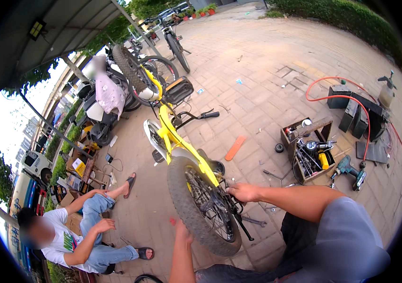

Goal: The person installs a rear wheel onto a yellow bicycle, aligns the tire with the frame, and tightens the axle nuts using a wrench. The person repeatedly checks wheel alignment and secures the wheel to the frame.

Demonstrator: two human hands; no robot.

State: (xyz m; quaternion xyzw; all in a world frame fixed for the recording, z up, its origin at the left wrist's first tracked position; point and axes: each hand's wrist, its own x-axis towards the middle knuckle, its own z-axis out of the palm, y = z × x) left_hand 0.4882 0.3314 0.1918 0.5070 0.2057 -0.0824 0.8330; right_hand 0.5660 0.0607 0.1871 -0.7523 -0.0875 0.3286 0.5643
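Note:
A yellow fat-tyre bicycle lies tilted on the paving, its near knobby wheel by me. My right hand has its fingers curled on a dark fitting at this wheel's hub end of the frame. My left hand is low at the tyre's left side, its fingers mostly hidden behind the tyre. A small red item shows beside it, too small to name. Beneath the wheel's right side lies a wrench.
A seated person is at left. At right are a toolbox, a cordless drill, black batteries, a red hose and a sprayer. An orange strip lies mid-paving. Parked scooters and bicycles stand behind.

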